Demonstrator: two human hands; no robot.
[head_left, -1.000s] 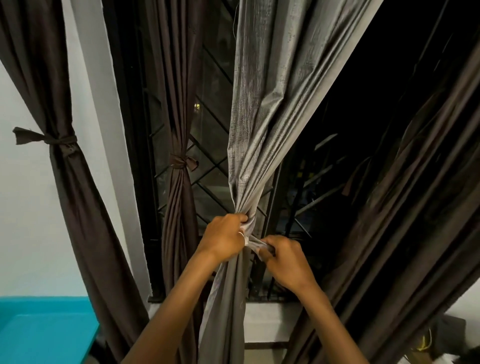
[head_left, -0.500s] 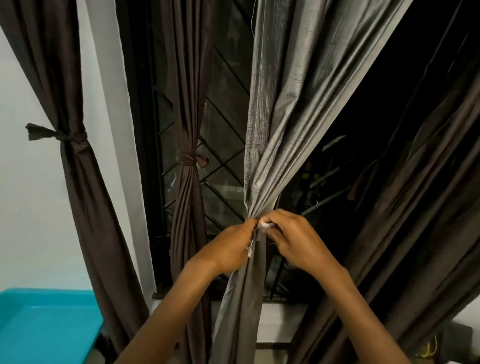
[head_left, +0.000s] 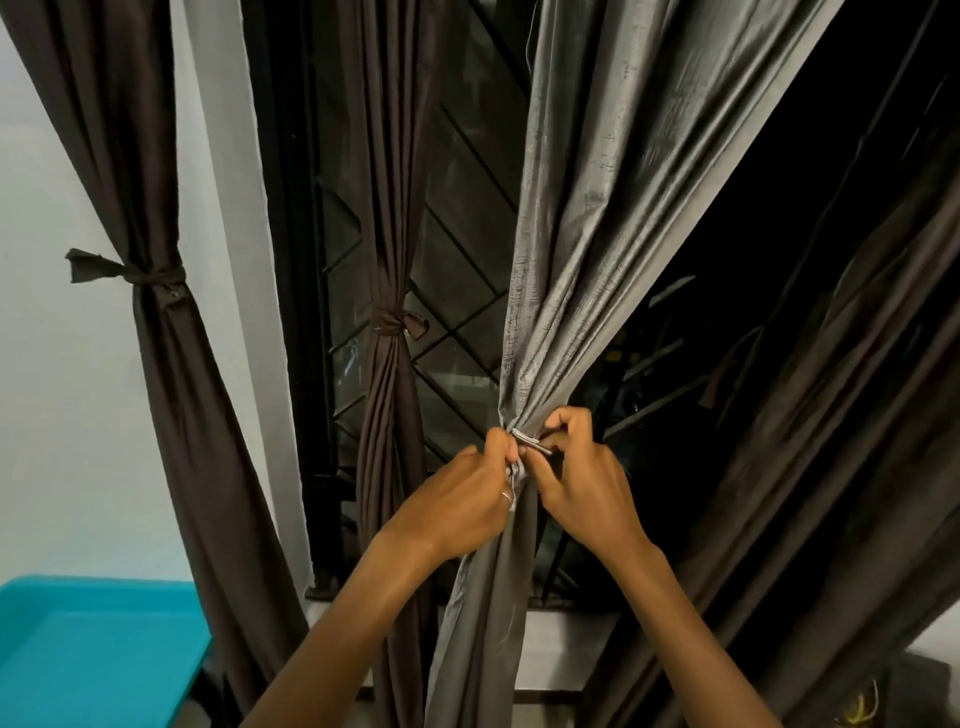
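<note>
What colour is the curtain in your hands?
Shiny silver-grey fabric curtain, lighter than the brown ones; the head view shows it.

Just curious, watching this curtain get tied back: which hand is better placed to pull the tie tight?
Probably the right hand: its fingers pinch the tie strip by its free end, while the left hand grips the gathered grey curtain.

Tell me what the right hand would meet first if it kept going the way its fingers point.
The grey curtain, at its gathered bunch: the right hand points up and inward and pinches the tie strip there. Just past it are the fingertips of the left hand, though depth is unclear.
</note>
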